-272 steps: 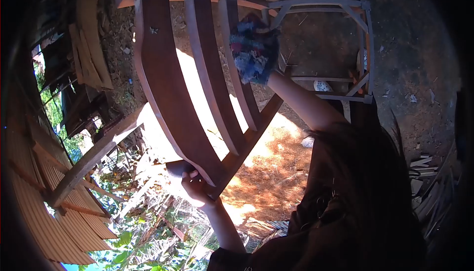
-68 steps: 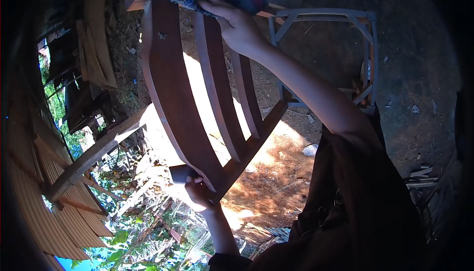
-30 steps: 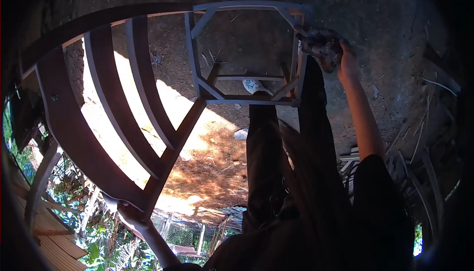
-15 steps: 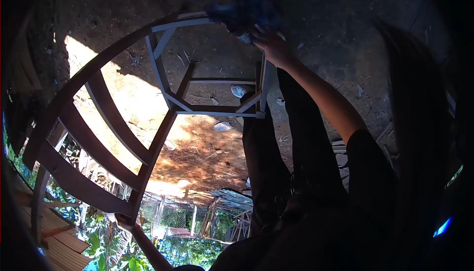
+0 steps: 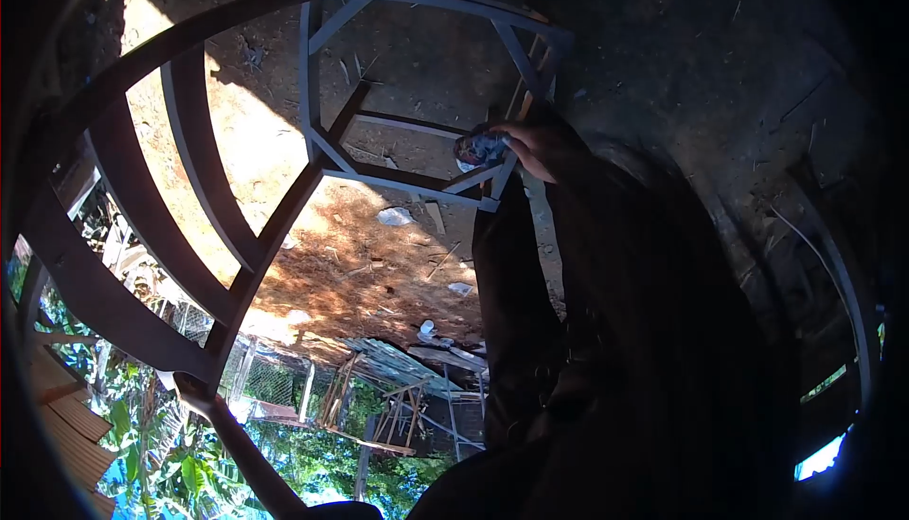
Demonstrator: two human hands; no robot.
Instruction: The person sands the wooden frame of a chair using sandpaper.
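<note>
1. The chair point(image 5: 407, 182) fills most of my feed, a bare wooden frame with no seat panel, tipped so that I look through the open seat frame to the ground point(image 5: 369, 264).
2. The right hand point(image 5: 532, 141) is closed around a bunched rag point(image 5: 476, 149). Its fingers curl over the cloth, and its light, patterned folds show just left of the knuckles.
3. The rag sits at the right corner of the chair's seat frame, against the diagonal corner brace where it joins the rail, with the chair leg just beside it.
4. The left hand point(image 5: 192, 389) is at the far lower end of the chair's back, where the side post ends. It is only a dark shape against the bright background, so I cannot tell how its fingers are set. The forearm runs down from it towards the bottom edge of the view.
5. The curved back slats point(image 5: 189, 141) fan out to the left of the seat frame, set apart from one another, with the long top rail point(image 5: 161, 46) arching over them.
6. Dark trousers point(image 5: 516, 312) hang below the seat frame, on the right-hand side of the chair.
7. Through the chair's gaps I see dirt in a patch of sun, scattered with pale scraps point(image 5: 396, 217) and bits of straw.
8. Beyond the lower end of the chair's back there is green foliage point(image 5: 161, 454), corrugated sheeting point(image 5: 66, 416) and a rough timber rack point(image 5: 379, 411) — all well apart from the hands.
</note>
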